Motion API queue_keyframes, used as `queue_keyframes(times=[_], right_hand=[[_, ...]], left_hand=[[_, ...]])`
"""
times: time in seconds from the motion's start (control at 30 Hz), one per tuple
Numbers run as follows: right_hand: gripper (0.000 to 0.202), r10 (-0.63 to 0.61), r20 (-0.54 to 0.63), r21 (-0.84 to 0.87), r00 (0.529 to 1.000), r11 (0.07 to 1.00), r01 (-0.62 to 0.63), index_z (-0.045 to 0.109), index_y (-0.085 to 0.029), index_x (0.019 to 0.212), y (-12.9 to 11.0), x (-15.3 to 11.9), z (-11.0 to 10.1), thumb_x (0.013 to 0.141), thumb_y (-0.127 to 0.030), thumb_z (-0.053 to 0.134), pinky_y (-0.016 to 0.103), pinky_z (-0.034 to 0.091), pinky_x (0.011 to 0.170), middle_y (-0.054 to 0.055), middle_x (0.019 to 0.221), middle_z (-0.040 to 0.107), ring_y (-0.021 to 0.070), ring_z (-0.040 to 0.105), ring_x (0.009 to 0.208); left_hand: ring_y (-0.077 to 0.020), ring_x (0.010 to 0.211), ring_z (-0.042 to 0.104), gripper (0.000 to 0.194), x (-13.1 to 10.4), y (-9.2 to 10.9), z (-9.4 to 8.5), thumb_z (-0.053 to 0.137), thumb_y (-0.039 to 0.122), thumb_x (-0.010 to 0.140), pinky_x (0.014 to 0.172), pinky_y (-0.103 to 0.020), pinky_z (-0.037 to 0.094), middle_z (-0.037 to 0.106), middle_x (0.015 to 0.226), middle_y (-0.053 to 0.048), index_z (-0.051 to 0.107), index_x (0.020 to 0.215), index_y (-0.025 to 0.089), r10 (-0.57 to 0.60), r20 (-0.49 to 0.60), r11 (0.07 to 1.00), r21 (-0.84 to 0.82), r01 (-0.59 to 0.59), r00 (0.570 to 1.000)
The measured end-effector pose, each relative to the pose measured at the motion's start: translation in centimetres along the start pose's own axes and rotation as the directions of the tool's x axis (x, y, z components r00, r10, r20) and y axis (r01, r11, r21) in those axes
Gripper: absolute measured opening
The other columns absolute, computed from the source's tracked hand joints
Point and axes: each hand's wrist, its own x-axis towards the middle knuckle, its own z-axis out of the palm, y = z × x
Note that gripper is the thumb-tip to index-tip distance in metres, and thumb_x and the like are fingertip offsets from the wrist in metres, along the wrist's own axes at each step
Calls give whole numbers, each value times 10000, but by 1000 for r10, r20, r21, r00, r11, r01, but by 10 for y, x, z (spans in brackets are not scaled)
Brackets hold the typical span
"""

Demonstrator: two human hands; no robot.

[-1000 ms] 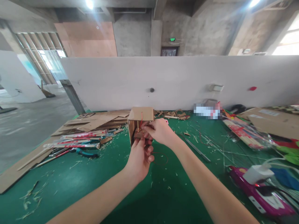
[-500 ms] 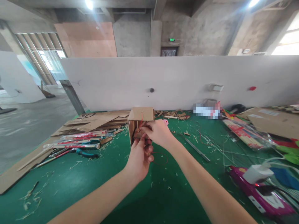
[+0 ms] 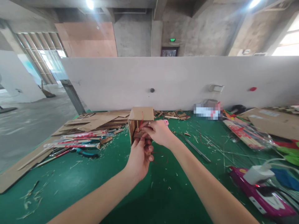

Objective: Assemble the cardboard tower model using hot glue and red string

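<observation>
Filling the lower view, the green bench [image 3: 77, 186] looks unchanged from a second ago. At left lies stacked cardboard [image 3: 98, 119], with slim packets [image 3: 79, 137] in front; at right, a clear packet [image 3: 247, 133] holds pale sticks. The box [image 3: 141, 114] stands near the bench's far edge, open toward the person. Both hands remain at its opening: the left hand [image 3: 139, 157] is curled nearly closed, and the right hand [image 3: 160, 132] reaches in with thumb and fingertips drawn together. Whether either has firm hold of anything cannot be told, since the fingers hide it. Inside the box, a brown block [image 3: 138, 135] sits by the left thumb, a thin stick [image 3: 137, 126] rises above it, and a red wire [image 3: 141, 120] runs down from the top panel. The only clear change is in the loose wire [image 3: 167, 160]: a round loop half a second ago, it now looks blurred and narrower, suggesting the handwork is tugging it.
</observation>
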Motion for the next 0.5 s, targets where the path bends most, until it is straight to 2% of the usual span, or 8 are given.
queue_keyframes(times=[0.2, 0.37, 0.5], right_hand=[[249, -15, 25, 16, 1000, 1000, 14, 729, -195, 950, 1, 0, 0, 901, -146, 490, 227, 526, 697, 21, 887, 750, 143, 723, 745], [235, 9, -40, -80, 999, 997, -13, 742, -194, 847, -7, 0, 0, 892, -156, 515, 223, 509, 698, 23, 825, 758, 145, 714, 731], [209, 47, -93, -178, 995, 982, -63, 756, -195, 860, -17, -1, -1, 887, -182, 549, 235, 492, 730, 34, 814, 764, 158, 710, 770]], left_hand=[[-37, 472, 470, 20, -2, 1, 2, 475, 209, 953, 335, -138, 261, 460, 755, 40, 495, 950, 211, -11, -1, 1000, 16, 11, 1000], [-38, 472, 475, 23, -2, -1, 1, 478, 204, 951, 330, -136, 269, 468, 748, 39, 499, 954, 211, -3, 3, 1000, 15, 3, 1000], [-39, 475, 477, 14, 1, -2, -1, 501, 207, 940, 331, -136, 276, 476, 740, 39, 495, 928, 204, 16, 14, 1000, 10, -17, 1000]])
